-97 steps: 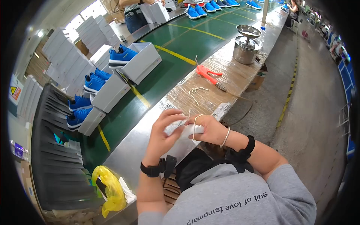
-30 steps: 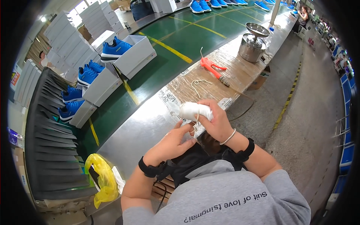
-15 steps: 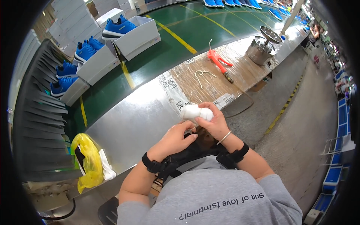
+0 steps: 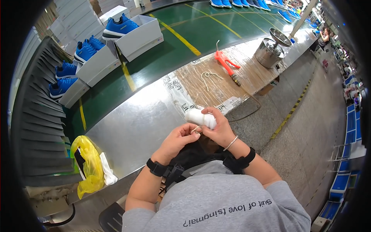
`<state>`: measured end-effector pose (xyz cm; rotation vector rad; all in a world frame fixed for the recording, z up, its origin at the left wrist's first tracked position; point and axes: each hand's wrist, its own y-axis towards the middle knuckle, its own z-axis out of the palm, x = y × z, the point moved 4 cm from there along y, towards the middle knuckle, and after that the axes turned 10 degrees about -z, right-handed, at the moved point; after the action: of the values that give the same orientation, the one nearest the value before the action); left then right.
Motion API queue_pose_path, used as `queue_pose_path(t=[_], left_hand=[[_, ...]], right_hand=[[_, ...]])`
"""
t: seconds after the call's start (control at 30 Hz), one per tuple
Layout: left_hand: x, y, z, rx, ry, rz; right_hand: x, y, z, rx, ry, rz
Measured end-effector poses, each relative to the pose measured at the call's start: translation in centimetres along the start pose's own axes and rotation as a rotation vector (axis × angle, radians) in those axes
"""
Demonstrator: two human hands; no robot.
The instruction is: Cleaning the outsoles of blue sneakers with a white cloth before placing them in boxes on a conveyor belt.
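A white bundle, rolled into a short cylinder (image 4: pixel 194 116), is gripped in my right hand (image 4: pixel 221 129) above the near table edge. A thin cream cord runs round its middle. My left hand (image 4: pixel 177 140) is just left of the bundle, thumb and fingertips closed on a loop of cream cord (image 4: pixel 196 129). The fingertips of both hands almost meet below the bundle. Whether the pinched loop joins the cord round the bundle, I cannot tell. What the bundle is made of does not show.
On the wrapped board (image 4: pixel 189 83) lie a loose cord (image 4: pixel 208 79) and a red air blow gun (image 4: pixel 227 63) with its hose. A metal pot (image 4: pixel 269 53) stands beyond. Blue shoes in white boxes (image 4: pixel 143 36) ride the green conveyor (image 4: pixel 174 50). A yellow plastic bag (image 4: pixel 92 170) sits at left.
My left hand has moved up and right toward the bundle, and the pinched cord loop now shows clearly. The bundle has tilted slightly. The boxed shoes have shifted a little left.
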<state>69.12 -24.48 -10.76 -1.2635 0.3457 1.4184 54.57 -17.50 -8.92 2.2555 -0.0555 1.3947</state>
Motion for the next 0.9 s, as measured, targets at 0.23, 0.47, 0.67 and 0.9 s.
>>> queue_pose_path(t=[0.23, 0.47, 0.67, 0.9], left_hand=[[-1.4, -0.7, 0.8, -0.013, -0.028, -0.009], [-2.3, -0.5, 1.5, -0.061, 0.022, 0.092], [-0.9, -0.2, 2.9, -0.093, 0.127, -0.025], [-2.0, -2.0, 2.8, -0.339, 0.674, 0.141]], right_hand=[[0.2, 0.0, 1.0, 0.087, -0.126, -0.11], [-0.6, 0.6, 0.2, -0.085, -0.287, -0.071], [-2.1, 1.3, -1.5, -0.304, -0.29, -0.069], [-2.1, 1.2, -3.2, -0.422, -0.268, -0.075]])
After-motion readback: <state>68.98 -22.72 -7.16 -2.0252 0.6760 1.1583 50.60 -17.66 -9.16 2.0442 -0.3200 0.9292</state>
